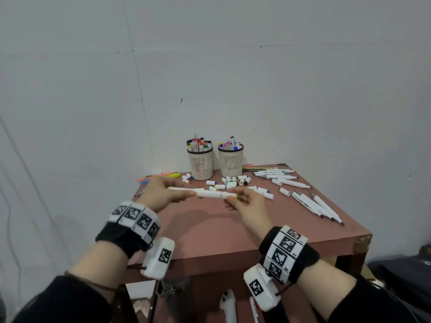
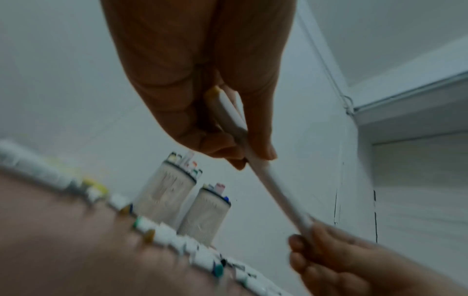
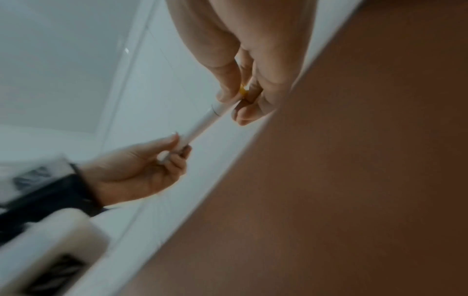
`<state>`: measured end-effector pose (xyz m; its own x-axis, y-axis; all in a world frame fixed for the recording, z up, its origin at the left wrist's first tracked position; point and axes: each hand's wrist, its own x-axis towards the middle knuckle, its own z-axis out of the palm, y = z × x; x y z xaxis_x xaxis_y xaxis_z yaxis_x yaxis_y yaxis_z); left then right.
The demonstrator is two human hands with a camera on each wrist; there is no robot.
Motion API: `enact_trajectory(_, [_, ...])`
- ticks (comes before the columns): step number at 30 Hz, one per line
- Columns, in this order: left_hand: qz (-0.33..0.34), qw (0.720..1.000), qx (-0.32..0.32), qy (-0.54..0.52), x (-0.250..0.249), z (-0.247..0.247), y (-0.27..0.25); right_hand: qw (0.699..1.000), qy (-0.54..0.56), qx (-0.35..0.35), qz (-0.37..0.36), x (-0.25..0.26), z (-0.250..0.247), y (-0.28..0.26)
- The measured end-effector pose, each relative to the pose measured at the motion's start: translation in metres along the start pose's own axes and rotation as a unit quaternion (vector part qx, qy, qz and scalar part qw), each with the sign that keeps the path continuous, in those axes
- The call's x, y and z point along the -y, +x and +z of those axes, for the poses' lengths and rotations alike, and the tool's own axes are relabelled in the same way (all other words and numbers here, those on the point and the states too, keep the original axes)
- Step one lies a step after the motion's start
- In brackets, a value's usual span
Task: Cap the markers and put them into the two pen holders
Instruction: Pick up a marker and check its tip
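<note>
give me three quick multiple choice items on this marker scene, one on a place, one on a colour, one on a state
1. Where do the two pen holders stand?
A. table's far edge, by the wall
B. table's near edge
C. on the floor

2. What colour tips the cap in the right hand?
A. blue
B. yellow
C. red

3. How is the marker held?
A. lying on the table
B. by the left hand alone
C. by both hands, above the table

Key: 1 A, they stand against the wall. 2 B, yellow shows at the cap's end. 3 C, each hand grips one end.
</note>
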<state>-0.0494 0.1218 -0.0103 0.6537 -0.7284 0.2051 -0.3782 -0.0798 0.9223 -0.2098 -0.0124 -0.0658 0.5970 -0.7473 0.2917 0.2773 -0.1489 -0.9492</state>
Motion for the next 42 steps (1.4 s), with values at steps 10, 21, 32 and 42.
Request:
enact_trajectory(10, [0.054,0.990,-0.007,0.127,-0.022,-0.047,0.061,0.982,-0.059,-0.070,-0.163,0.085,0.012,0.076])
enact_trajectory(21, [-0.015,0.911,0.080,0.403,0.053,-0.066,0.114,0.889,-0.362,-0.103,-0.263,0.100,-0.004,0.176])
enact_trajectory(32, [-0.017,0.870,0.170,0.463,0.089,-0.076,0.138,0.827,-0.483,-0.048,-0.283,0.074,-0.013,0.212])
enact_trajectory(42, [0.004,0.827,0.222,0.517,0.084,-0.066,0.140,0.879,-0.403,-0.090,-0.239,0.043,-0.014,0.229])
